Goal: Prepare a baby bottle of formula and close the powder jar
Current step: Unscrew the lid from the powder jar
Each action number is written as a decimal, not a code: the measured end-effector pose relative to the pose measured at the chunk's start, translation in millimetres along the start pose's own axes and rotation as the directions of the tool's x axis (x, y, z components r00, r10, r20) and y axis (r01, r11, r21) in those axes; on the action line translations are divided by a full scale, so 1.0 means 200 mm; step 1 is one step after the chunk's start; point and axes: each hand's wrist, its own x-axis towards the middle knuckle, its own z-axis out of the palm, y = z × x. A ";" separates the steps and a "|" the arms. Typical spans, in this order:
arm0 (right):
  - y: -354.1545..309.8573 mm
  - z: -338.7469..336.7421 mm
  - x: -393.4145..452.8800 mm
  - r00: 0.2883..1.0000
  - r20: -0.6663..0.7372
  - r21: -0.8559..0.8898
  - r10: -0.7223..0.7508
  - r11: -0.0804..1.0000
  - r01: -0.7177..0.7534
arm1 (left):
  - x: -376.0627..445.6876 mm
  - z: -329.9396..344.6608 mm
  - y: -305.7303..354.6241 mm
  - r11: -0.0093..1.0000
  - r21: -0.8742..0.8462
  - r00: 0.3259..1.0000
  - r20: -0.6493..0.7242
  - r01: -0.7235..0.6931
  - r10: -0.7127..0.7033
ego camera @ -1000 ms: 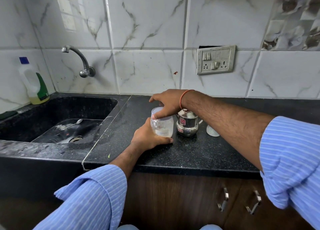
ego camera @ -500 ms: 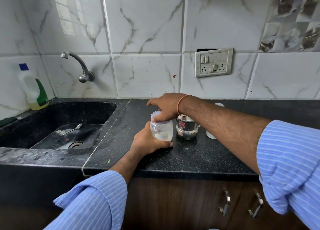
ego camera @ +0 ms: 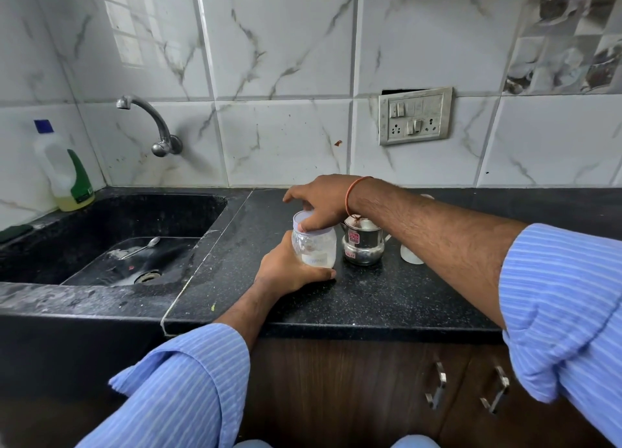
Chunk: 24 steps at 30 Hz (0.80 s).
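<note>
**Lid going onto the powder jar**

The powder jar (ego camera: 314,247) stands on the black table (ego camera: 370,299), just beside a steel pot (ego camera: 363,245). The left hand (ego camera: 291,269) wraps closed around the jar's lower body, bracing it. The right hand (ego camera: 319,205) curls over the top, fingers gripping the pale lid (ego camera: 303,220). No baby bottle can be made out for certain. The likely risk: if the lid seats crooked, turning could cross-thread it, or the jar could knock into the pot beside it.
</note>
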 end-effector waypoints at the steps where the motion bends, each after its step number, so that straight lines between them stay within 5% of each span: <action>1: 0.00 -0.01 -0.01 1.000 0.021 0.046 -0.016 0.999 0.015 | 0.00 0.00 0.00 1.000 -0.005 1.000 0.001 -0.001 0.001; 5: 0.01 -0.03 -0.03 0.998 0.047 0.161 -0.046 0.986 0.038 | 0.00 0.00 0.00 1.000 -0.007 1.000 -0.001 0.000 0.000; 10: 0.01 -0.01 0.00 0.999 -0.025 0.008 0.030 1.000 -0.030 | -0.01 0.00 0.01 1.000 -0.004 1.000 -0.002 -0.006 0.006; 16: 0.00 -0.03 -0.03 0.998 0.049 0.162 -0.041 0.986 0.032 | -0.01 -0.01 0.01 1.000 -0.007 1.000 -0.003 0.004 -0.004; 24: -0.01 0.00 0.00 1.000 0.005 0.073 0.019 0.997 -0.019 | -0.01 0.00 0.01 1.000 -0.005 1.000 0.002 0.005 -0.005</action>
